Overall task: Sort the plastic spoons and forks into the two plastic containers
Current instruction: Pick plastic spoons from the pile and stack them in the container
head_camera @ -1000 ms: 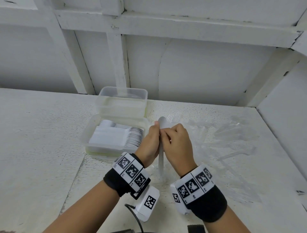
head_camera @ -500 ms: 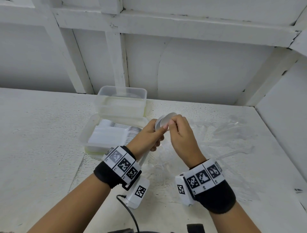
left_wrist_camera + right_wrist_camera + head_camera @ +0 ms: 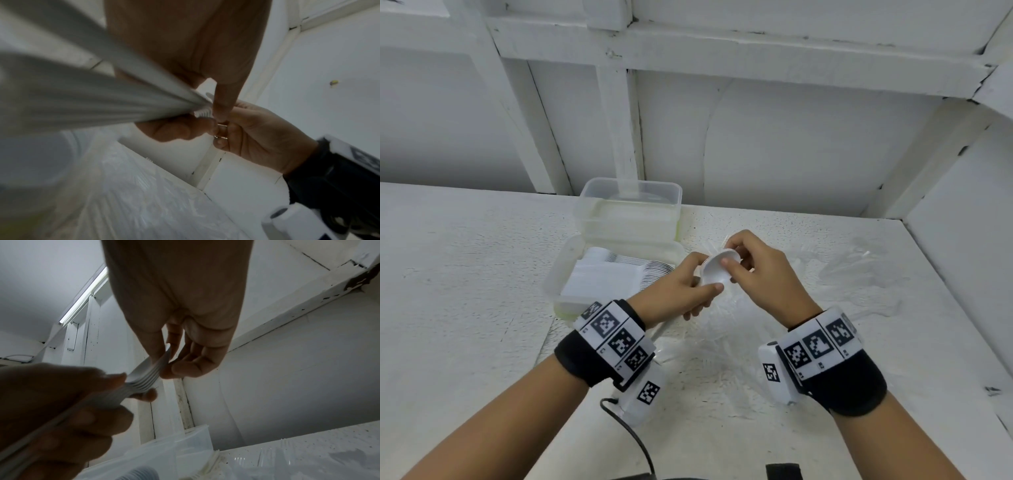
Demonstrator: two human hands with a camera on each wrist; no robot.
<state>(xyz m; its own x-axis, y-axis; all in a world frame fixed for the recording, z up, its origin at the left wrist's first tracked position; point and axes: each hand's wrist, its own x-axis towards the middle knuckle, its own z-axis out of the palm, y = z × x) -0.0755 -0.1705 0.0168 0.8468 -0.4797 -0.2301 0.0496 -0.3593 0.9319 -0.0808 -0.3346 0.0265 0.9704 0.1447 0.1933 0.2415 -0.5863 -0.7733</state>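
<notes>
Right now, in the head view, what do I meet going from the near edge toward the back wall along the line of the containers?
Left hand gripping the nested stack of spoons → near container filled with white cutlery → far container, clear; its contents cannot be made out → back wall.

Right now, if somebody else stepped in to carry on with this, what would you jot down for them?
Left hand: grips a nested stack of white plastic spoons by the handles.
Right hand: fingers pinch the bowl end of the same stack.
Near container: already holds rows of white cutlery.
Far container: looks empty.
Clear forks lie in wrapping on the table.
Left: place this stack, then sort what remains.
</notes>
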